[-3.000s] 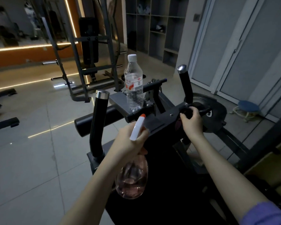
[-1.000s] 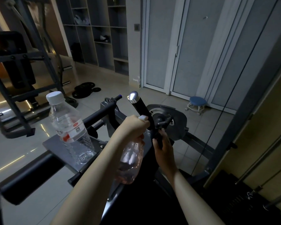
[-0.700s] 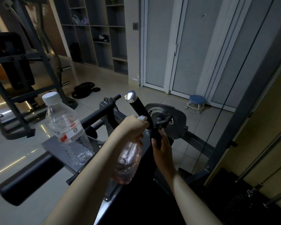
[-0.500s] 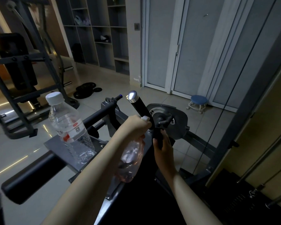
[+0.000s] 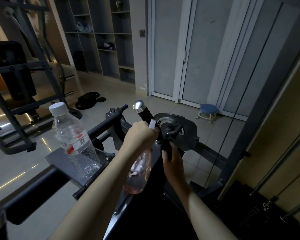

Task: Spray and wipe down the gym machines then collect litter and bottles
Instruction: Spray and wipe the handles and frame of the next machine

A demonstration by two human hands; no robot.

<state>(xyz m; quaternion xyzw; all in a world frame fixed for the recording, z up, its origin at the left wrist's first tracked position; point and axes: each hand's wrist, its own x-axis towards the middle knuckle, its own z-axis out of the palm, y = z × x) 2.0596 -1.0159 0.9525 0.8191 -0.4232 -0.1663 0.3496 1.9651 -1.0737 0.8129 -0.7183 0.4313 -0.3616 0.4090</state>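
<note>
Beside the black handle [image 5: 144,113], left hand [image 5: 139,135] grips the spray bottle [image 5: 139,172] hanging beneath; right hand [image 5: 174,160] clasps a dark object [image 5: 166,147].

Dim room, glare streaks on floor [image 5: 16,177] at left, wide-angle bend at edges

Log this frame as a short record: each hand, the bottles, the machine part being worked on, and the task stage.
left hand: grips spray bottle, spray head beside handle
right hand: grips dark item, perhaps a cloth, at the handle's base
water bottle: capped, upright on grey plate, no hand on it
stage: spraying and wiping; water bottle not yet collected
</note>
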